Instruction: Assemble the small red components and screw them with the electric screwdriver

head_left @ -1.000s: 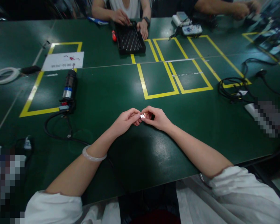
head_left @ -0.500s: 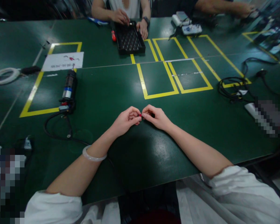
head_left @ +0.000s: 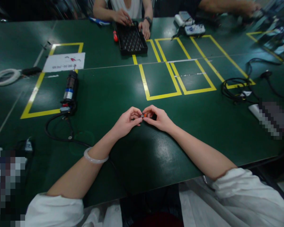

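Observation:
Between my two hands, over the green table (head_left: 104,91), is a tiny part with grey and orange-red showing (head_left: 144,115); its kind is too small to make out. My left hand (head_left: 129,122) pinches it from the left with thumb and fingertips. From the right, my right hand (head_left: 159,118) closes thumb and fingers on its orange end. The fingertips of both hands nearly meet and hide most of the part. A pale bangle (head_left: 96,156) circles my left wrist.
A black cylindrical tool (head_left: 69,90) with a cable lies to the left, by a white sheet (head_left: 64,62). Across the table, a person's hand (head_left: 145,29) rests at a black tray (head_left: 133,50). Coiled black cable (head_left: 235,90) lies right; yellow tape (head_left: 164,96) marks the tabletop.
My fingers have shifted slightly around the small part. Only a red spot showed between the fingertips before; now grey and orange show.

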Tool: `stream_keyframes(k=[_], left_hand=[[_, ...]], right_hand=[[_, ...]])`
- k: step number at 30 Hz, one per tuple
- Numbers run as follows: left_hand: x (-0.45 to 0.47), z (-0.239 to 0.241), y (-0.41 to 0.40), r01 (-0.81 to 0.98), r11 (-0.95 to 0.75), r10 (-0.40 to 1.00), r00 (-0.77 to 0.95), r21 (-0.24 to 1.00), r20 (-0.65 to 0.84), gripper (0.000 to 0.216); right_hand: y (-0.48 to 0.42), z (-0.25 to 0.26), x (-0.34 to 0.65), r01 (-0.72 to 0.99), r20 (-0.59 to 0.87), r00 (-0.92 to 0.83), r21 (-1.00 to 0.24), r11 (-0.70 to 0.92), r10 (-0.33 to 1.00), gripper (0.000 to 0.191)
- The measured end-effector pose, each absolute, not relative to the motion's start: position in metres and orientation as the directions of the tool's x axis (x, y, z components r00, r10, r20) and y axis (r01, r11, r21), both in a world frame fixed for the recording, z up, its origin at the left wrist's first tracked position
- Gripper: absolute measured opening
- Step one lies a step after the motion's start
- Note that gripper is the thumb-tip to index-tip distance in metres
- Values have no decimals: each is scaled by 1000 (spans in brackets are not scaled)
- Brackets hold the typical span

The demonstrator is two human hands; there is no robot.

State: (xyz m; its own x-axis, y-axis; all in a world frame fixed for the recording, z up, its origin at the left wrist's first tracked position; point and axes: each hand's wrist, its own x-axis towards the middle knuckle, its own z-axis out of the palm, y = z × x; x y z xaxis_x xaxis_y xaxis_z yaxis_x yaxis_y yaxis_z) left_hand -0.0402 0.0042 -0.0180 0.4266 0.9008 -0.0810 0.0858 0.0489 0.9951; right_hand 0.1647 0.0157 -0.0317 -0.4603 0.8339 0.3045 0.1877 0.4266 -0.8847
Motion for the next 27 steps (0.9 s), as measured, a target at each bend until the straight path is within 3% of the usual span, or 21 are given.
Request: stream_keyframes(k=[27], left_hand=[[-41,-20,3,133,0,919,390,991,-52,36]], right_hand=[[16,-33,164,251,308,-528,-833,493,791,14]])
